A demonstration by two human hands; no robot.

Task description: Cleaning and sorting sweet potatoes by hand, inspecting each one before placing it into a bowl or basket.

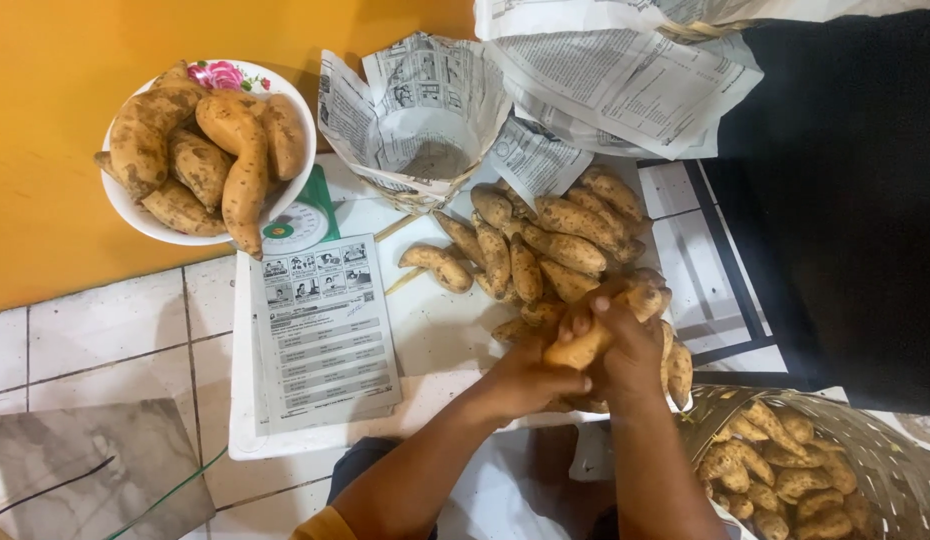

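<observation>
Left hand (525, 378) and right hand (625, 352) both closed around one sweet potato (583, 345), fingers wrapped tight, held just above the near edge of the white board (425, 340). Left gripping its lower end, right clasping the upper part, thumb across the top. Held potato touching the near side of the pile (545, 245) spread over the board. Beyond the pile, a newspaper-lined basket (425, 130), tilted, mouth toward the camera. Further newspaper sheets (625, 80) at upper right. At upper left, a white bowl (190, 232) heaped with larger sweet potatoes, sitting on a green scale (307, 215). Printed leaflet (320, 330) lying on the left part of the board. At lower right, a woven basket (885, 460) holding small sweet potatoes. Marble tile (85, 470) at lower left.
</observation>
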